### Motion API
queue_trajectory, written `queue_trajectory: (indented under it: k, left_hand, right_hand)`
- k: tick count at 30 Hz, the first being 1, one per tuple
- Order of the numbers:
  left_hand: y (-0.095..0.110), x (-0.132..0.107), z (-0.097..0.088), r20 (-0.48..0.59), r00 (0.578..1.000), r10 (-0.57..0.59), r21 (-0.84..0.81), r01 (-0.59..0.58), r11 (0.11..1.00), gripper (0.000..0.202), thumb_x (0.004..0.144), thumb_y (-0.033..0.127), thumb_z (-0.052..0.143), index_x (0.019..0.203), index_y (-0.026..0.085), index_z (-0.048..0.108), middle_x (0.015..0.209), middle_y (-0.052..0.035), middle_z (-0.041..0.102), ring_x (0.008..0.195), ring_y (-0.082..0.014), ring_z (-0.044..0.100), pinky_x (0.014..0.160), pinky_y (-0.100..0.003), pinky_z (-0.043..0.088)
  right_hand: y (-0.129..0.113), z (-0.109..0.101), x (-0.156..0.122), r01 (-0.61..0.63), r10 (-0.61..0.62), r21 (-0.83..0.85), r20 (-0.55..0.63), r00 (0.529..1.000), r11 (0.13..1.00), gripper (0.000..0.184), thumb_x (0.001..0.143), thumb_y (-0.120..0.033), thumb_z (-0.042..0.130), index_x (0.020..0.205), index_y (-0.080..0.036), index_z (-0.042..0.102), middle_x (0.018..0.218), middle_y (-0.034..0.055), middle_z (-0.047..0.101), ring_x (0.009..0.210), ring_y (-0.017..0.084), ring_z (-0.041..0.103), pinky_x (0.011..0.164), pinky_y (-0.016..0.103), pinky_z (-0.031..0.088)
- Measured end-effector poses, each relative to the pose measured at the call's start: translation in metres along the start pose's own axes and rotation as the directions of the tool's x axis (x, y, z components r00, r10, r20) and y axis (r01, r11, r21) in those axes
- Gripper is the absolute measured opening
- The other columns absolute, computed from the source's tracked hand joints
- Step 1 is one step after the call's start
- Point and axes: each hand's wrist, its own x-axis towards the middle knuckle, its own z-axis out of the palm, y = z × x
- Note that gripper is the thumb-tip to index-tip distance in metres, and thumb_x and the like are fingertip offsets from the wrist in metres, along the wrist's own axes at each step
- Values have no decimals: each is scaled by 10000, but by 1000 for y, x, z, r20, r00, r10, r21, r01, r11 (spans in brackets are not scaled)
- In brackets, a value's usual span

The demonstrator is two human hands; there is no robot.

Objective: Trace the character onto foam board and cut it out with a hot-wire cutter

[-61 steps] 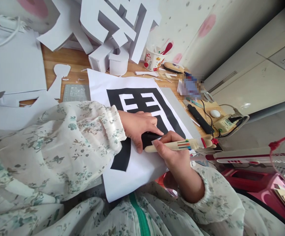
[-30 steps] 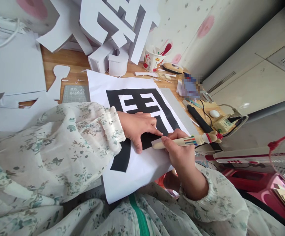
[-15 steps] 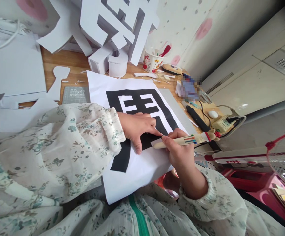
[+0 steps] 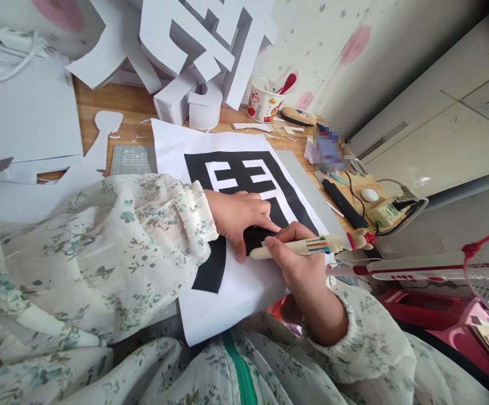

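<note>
A white sheet of paper (image 4: 210, 318) lies on the table, with a black cut-out character (image 4: 210, 273) on top of it. My left hand (image 4: 244, 219) presses on the black character, thumb and index finger spread apart, holding nothing. Its index fingertip reaches close to my right hand (image 4: 297, 261), whose fingers are closed around a cream multicolour pen (image 4: 318, 244). The pen lies low and nearly level, its tip end beside my left thumb at the black shape's lower edge. A red and cream ornament tops the pen's other end. The pen's exact contact point is too small to make out.
Large white three-dimensional paper characters (image 4: 180, 39) stand at the back. Beside them is a paper cup (image 4: 265, 104) with a red spoon. White offcuts (image 4: 101, 135) lie left, near a grey cutting mat (image 4: 132, 160). On the right are a black-handled tool (image 4: 343, 202) and a power strip (image 4: 385, 212).
My right hand has slid the pen a little to the left along the black shape's lower edge. My left hand stays pressed in place; the view has shifted slightly.
</note>
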Motion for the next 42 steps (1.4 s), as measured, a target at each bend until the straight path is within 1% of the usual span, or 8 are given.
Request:
queue_trajectory:
  k: [2, 5, 8, 14, 25, 31, 36, 42]
  left_hand:
    - [0, 0, 0, -1, 1000, 6, -5, -6, 1000, 852, 592, 580, 831, 1371, 391, 545, 1117, -48, 523, 1123, -314, 429, 981, -426, 333]
    - [0, 0, 0, -5, 1000, 8, 0, -8, 1000, 827, 608, 575, 822, 1368, 415, 537, 1095, -43, 528, 1111, -314, 434, 967, -430, 337]
    - [0, 0, 0, -10, 1000, 7, 3, -7, 1000, 814, 600, 585, 826, 1347, 402, 560, 1089, -46, 535, 1103, -317, 439, 961, -428, 340]
    - [-1, 0, 1, -22, 1000, 13, -4, -13, 1000, 900, 571, 605, 846, 1387, 365, 550, 1105, -54, 545, 1097, -318, 444, 965, -430, 339]
    - [-1, 0, 1, -10, 1000, 0, 5, 1, 1000, 908, 571, 602, 842, 1397, 384, 534, 1118, -52, 544, 1107, -321, 435, 974, -430, 332]
    - [-1, 0, 1, -9, 1000, 9, 21, -9, 1000, 883, 616, 586, 837, 1413, 360, 533, 1128, -67, 535, 1096, -312, 444, 971, -436, 323]
    - [-3, 0, 2, -15, 1000, 18, 22, -18, 1000, 880, 625, 596, 821, 1418, 355, 526, 1131, -64, 540, 1102, -316, 444, 973, -435, 327]
    - [-3, 1, 2, -14, 1000, 5, 4, -5, 1000, 932, 573, 598, 852, 1412, 359, 525, 1138, -56, 536, 1109, -316, 442, 984, -433, 324]
  right_hand:
    - [1, 1, 0, -10, 10, -10, 8, 1000, 1000, 290, 717, -302, 709, 552, -215, 486, 489, -63, 471, 469, 96, 419, 448, 236, 324]
    - [3, 1, 0, -8, 8, -26, 25, 1000, 1000, 297, 725, -325, 714, 561, -215, 492, 483, -60, 488, 464, 98, 423, 442, 237, 316]
    - [3, 1, 0, 15, -14, -37, 33, 999, 999, 295, 723, -322, 714, 554, -213, 499, 484, -57, 492, 461, 96, 425, 438, 235, 310]
    - [2, 1, -2, 28, -27, -21, 38, 999, 999, 286, 717, -283, 710, 544, -213, 493, 498, -57, 490, 477, 97, 433, 459, 236, 345]
    - [3, -1, -2, 14, -12, -21, 57, 998, 1000, 286, 717, -284, 715, 539, -218, 502, 508, -50, 503, 489, 108, 452, 466, 243, 372]
    - [3, 0, -2, 18, -19, 5, 36, 999, 1000, 279, 712, -269, 722, 543, -212, 507, 502, -57, 492, 475, 99, 440, 454, 235, 349]
    - [3, 0, -2, 27, -28, 15, 43, 999, 1000, 277, 720, -245, 718, 546, -211, 506, 511, -59, 492, 487, 99, 445, 471, 237, 360]
    - [4, -2, -1, 40, -40, 6, 32, 999, 999, 259, 743, -243, 703, 563, -213, 518, 533, -56, 509, 511, 104, 467, 499, 245, 382]
